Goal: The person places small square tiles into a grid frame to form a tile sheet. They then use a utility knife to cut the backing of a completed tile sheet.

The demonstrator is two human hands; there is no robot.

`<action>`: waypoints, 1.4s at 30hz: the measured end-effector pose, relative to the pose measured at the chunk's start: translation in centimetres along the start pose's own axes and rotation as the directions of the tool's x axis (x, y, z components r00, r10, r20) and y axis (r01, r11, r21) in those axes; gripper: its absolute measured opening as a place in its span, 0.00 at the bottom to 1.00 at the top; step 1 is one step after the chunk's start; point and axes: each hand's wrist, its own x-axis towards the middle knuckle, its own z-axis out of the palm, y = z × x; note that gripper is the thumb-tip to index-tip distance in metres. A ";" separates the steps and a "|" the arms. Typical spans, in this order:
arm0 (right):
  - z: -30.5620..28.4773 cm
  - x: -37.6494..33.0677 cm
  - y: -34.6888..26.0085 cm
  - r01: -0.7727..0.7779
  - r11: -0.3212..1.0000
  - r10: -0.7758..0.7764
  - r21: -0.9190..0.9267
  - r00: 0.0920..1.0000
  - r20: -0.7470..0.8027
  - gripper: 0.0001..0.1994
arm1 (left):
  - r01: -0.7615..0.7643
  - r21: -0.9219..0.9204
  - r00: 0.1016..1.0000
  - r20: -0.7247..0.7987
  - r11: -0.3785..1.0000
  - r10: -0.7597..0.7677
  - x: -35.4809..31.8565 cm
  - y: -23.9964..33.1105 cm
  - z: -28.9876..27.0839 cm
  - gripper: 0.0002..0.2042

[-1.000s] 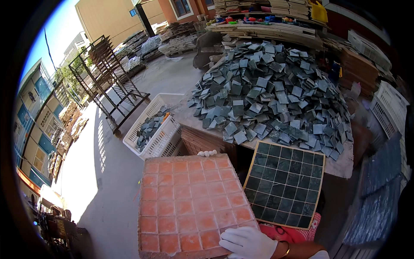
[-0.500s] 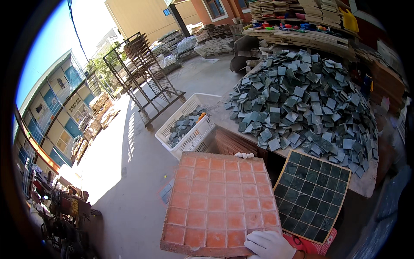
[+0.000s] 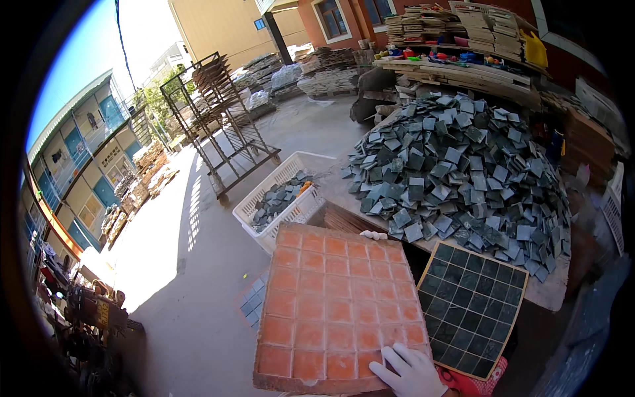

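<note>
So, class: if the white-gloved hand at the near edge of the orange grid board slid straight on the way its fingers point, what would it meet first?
The gloved hand points up across the orange grid board; it already touches that surface, so it would probably only meet the board's raised grid ridges.

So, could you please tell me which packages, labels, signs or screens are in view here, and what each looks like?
White plastic crate: on the ground left of the table, rectangular, slotted walls, holding dark tiles.
Wrapped stacks: far back by the beige building, blocky, pale covering.
Sign band: on the left building front, long, pale, too small to make out.
No screens.
</note>
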 end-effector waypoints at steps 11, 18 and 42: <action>-2.7 -8.6 7.3 -0.369 0.894 0.341 -0.253 0.928 -0.148 0.21 | 0.050 0.149 0.970 0.229 0.988 -0.083 3.5 1.3 7.1 0.38; -3.6 -14.9 9.0 -0.413 0.841 0.381 -0.351 0.911 -0.158 0.19 | 0.258 0.034 0.960 0.106 0.965 -0.260 5.8 -7.3 7.3 0.26; -39.8 -78.7 6.2 -0.532 -0.827 0.139 0.185 -0.511 -0.848 0.37 | 0.263 -0.150 0.963 0.093 0.953 -0.251 8.6 -13.9 7.7 0.42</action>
